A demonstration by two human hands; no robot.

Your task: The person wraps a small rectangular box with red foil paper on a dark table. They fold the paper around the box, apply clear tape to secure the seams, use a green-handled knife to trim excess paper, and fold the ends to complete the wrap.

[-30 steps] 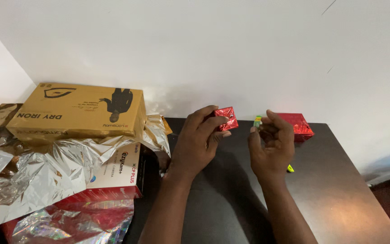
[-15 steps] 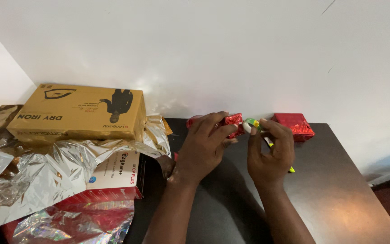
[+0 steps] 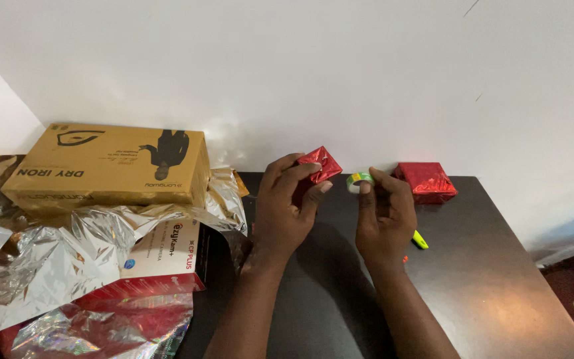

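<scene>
Red foil parcel is up off the table, pinched in my left hand: thumb and fingers closed around its lower left side, so most of what I see is the shiny top face and one corner poking up. It sits just left of the small green tape roll, which my right hand holds between thumb and forefinger, the rest of the fingers curled in. Parcel and roll are near each other but not touching, as far as I can tell.

Progress-wise, my read is that the wrapping itself is basically done, since foil covers every side I can see and no bare box shows. What looks left is sealing a flap; I can't spot any tape strip pulled off the roll yet, though something that thin could easily go unseen. A second red wrapped box already rests at the back of the black table, well clear of both hands.

Orientation: the parcel is close to square, so there's not much of a long axis. It's tilted diamond-wise, one corner pointing up toward the wall, the visible face angled up at me. The roll's open hole seems to face roughly upward.

A yellow-green marker lies just right of my right hand.
</scene>
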